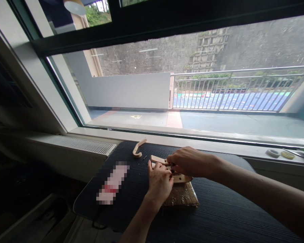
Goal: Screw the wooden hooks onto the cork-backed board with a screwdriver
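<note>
Left hand: Bent over the light wooden pieces (pixel 182 178), a worker's left hand (pixel 160 180) lays its fingers on them from the near side; whether it grips or merely presses, one cannot tell.
Right hand: Reaching in from the right, the right hand (pixel 188 161) pinches a small dark item (pixel 172 166) (too small to name) above the wood, close beside the left fingers.
Wooden pieces: Drilled with holes and partly hidden by both hands, they lie at the far side of a brown block (pixel 181 196), one resting over its edge.
Tabletop: On the dark table (pixel 218 206), a curved wooden hook (pixel 136 149) lies beyond the hands to the left, a small screw-like bit (pixel 145 157) just beside it; a pink, pixelated object (pixel 112 184) sits nearer the left edge.
Windowsill: Two rolls of tape (pixel 273 153) rest at right.
Window: Through the glass, a metal railing (pixel 225 91) fronts a blue court (pixel 200 102).
</note>
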`<state>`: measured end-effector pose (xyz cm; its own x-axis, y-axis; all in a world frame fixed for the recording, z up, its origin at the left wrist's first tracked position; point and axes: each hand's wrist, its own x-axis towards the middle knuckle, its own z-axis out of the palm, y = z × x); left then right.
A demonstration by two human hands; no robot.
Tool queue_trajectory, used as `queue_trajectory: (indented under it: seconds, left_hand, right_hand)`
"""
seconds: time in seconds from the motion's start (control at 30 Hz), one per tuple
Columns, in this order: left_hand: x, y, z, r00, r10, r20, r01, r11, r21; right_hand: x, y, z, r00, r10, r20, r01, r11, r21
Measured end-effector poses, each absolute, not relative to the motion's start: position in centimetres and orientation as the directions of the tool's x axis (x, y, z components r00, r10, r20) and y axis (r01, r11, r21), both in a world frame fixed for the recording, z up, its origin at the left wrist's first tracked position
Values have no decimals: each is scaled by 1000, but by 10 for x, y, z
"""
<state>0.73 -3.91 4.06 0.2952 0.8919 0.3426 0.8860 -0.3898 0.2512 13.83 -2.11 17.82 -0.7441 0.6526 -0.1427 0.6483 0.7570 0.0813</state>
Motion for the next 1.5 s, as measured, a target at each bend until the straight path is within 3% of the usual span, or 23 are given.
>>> queue_trajectory:
  seconds: [0.23,0.6,0.93,1.23,1.5]
  left_hand:
    - [8,-40,43,297,904,309,882,-384,274]
    - [6,-41,43,315,893,320,877,-403,262]
    - [5,-40,40,311,887,341,867,-412,280]
    - [4,-39,38,317,885,342,869,-415,268]
    - [4,-40,41,318,892,320,872,-408,272]
  right_hand:
    - [142,-21,176,-773,615,-156,614,787,64]
    - [140,-21,173,-724,674,-146,666,738,107]
    - [137,-20,176,-764,621,-174,618,782,78]
    - [139,-18,167,-742,657,-131,654,753,70]
    - [146,-20,168,-783,613,-102,613,789,36]
